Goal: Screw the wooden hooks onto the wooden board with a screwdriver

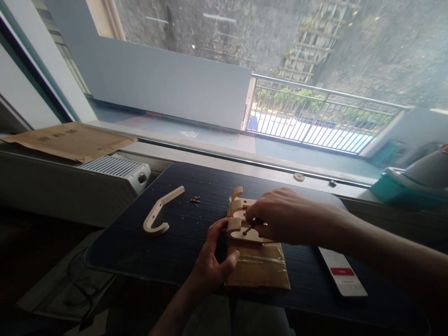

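Observation:
Wooden hooks (235, 224) lie side by side on a brown, tape-wrapped block (257, 268), their curled ends pointing left. My left hand (213, 263) grips the block's left side, thumb on its top edge and index finger against the nearest hook. From above, my right hand (280, 215) closes around a dark screwdriver (258, 222). Its shaft slants down left to a screw hole in the nearest hook; the tip is too small to make out clearly. Farther left, a loose wooden hook (150, 221) with holes rests on the table beside a few small screws (195, 199).
The dark table (157, 261) stands against a window sill. A phone (345, 273) with its screen lit lies on the right, under my right forearm. A brown envelope (70, 140) covers part of a radiator (115, 170) at left. A teal container (394, 189) sits at far right.

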A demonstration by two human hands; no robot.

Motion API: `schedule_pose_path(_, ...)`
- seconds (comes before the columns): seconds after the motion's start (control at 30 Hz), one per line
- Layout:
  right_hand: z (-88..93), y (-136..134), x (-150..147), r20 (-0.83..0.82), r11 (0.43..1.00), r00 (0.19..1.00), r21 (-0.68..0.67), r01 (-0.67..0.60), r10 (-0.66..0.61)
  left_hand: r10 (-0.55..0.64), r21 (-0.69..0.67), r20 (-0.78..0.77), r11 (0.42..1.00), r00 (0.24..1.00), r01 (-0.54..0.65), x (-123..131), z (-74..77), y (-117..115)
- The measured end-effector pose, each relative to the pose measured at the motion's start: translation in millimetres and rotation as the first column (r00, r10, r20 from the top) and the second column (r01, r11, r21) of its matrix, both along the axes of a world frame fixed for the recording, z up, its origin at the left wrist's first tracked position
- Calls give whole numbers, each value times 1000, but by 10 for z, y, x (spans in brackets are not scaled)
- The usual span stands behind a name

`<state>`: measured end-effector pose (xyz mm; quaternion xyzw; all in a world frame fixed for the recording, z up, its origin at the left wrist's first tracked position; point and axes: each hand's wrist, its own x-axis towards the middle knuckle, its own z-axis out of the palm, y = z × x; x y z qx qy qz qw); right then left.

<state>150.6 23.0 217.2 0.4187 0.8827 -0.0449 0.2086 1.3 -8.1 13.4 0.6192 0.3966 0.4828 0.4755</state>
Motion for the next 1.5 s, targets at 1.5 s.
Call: schedule_pose_path(1.5, -113, 171, -70, -26, 998, 998, -5, 55, -55, 58, 14, -22, 998, 998, -57, 20, 26, -15)
